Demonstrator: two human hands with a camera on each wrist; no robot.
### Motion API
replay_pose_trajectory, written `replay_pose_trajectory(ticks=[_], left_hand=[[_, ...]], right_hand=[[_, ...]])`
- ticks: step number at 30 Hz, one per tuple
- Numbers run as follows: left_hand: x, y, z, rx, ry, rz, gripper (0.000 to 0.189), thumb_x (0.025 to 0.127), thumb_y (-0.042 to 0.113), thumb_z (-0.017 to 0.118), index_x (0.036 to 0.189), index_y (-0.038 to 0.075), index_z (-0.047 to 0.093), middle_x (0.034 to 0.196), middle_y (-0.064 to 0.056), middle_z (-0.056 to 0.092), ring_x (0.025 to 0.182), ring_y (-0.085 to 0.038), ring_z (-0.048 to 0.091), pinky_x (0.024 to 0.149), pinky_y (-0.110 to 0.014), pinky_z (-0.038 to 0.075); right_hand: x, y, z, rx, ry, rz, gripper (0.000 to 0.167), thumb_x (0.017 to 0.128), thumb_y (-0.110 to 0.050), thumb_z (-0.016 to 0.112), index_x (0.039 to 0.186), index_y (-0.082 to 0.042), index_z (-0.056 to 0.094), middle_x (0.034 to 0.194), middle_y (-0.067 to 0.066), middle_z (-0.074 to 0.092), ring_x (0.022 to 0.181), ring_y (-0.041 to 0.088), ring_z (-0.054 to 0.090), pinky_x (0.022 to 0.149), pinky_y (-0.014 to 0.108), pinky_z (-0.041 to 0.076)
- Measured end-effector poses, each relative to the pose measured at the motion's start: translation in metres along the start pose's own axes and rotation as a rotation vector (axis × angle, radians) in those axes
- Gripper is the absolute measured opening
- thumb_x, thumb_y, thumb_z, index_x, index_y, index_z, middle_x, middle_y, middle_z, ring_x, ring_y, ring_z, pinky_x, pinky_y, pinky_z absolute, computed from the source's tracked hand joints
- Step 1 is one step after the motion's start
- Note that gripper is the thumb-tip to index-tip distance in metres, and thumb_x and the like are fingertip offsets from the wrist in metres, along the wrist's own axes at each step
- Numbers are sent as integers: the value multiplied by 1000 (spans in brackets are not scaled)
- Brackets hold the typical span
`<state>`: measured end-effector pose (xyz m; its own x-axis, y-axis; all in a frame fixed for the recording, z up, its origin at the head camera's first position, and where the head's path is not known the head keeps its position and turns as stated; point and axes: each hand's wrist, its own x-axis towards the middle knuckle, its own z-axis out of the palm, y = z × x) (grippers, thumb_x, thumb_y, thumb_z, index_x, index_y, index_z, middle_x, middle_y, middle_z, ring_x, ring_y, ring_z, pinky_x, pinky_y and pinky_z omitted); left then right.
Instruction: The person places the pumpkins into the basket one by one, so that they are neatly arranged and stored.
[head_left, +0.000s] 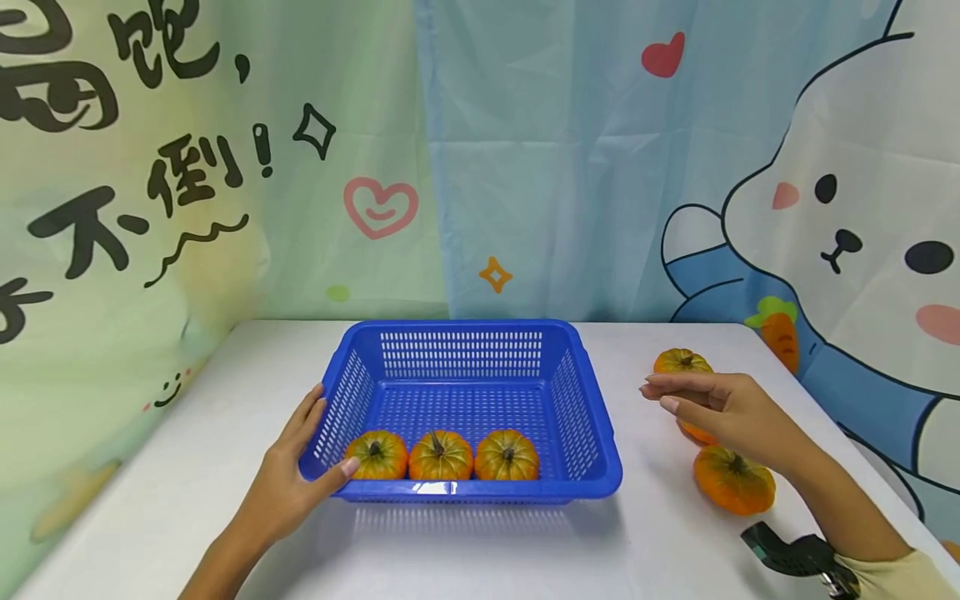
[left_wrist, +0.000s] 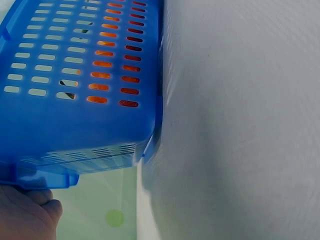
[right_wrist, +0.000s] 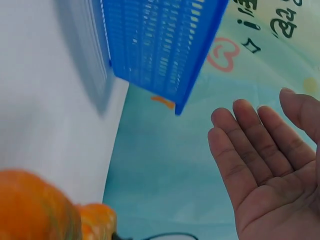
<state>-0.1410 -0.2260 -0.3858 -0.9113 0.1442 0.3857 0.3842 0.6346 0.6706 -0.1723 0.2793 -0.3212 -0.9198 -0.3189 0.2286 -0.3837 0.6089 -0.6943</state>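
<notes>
A blue plastic basket [head_left: 461, 492] with slotted walls stands on the white table. Three small orange pumpkins sit in a row along its front wall: the left pumpkin [head_left: 377, 456], the middle pumpkin [head_left: 441, 457] and the right pumpkin [head_left: 507, 456]. At the basket's front left corner my left hand [head_left: 288, 471] holds the rim, thumb over the edge. My right hand [head_left: 731, 412], its fingers fairly straight and palm bare in the right wrist view, hovers over the pumpkins beside the basket. Of these, the front pumpkin [head_left: 735, 481] shows best; the back pumpkin [head_left: 681, 360] and the middle one [head_left: 697, 433] are partly hidden.
The white table [head_left: 480, 558] reaches back to a printed cloth curtain [head_left: 510, 167] with a cartoon rabbit and writing. A black device [head_left: 795, 557] is strapped at my right wrist.
</notes>
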Motion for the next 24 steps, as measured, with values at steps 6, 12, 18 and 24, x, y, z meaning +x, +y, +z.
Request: replay_pose_trajectory(ticks=[6,12,18,24], left_hand=[[-1,-1,0,-3,3,1,85,84,30,73,147,-7,31,160,-7,20,141,-41,24,107,-59,28],[0,-1,2,13,4,-8,85,84,32,72,148,-7,31,160,-10,20,140,-43,25,104,-64,29],[0,4,1,26,2,-21,85,84,34,72,149,-5,32,160,-10,20,140,-44,25,103,-66,29],[-1,6,-1,18,3,-13,85,84,33,72,148,-5,32,159,-10,21,140,-44,25,103,-66,28]], right_hand=[[-20,16,-10,-78,52,104,37,97,-25,62,127,-4,64,113,12,69,101,3,64,76,23,55],[-41,41,-23,-161,138,232,46,96,-31,63,128,1,61,124,24,61,94,0,63,68,22,56],[-62,66,-30,-194,194,352,57,96,-36,61,131,9,54,129,32,54,91,11,64,63,19,55],[-69,85,-30,-132,61,422,74,96,-37,61,145,11,32,141,37,36,112,31,60,76,31,56]])
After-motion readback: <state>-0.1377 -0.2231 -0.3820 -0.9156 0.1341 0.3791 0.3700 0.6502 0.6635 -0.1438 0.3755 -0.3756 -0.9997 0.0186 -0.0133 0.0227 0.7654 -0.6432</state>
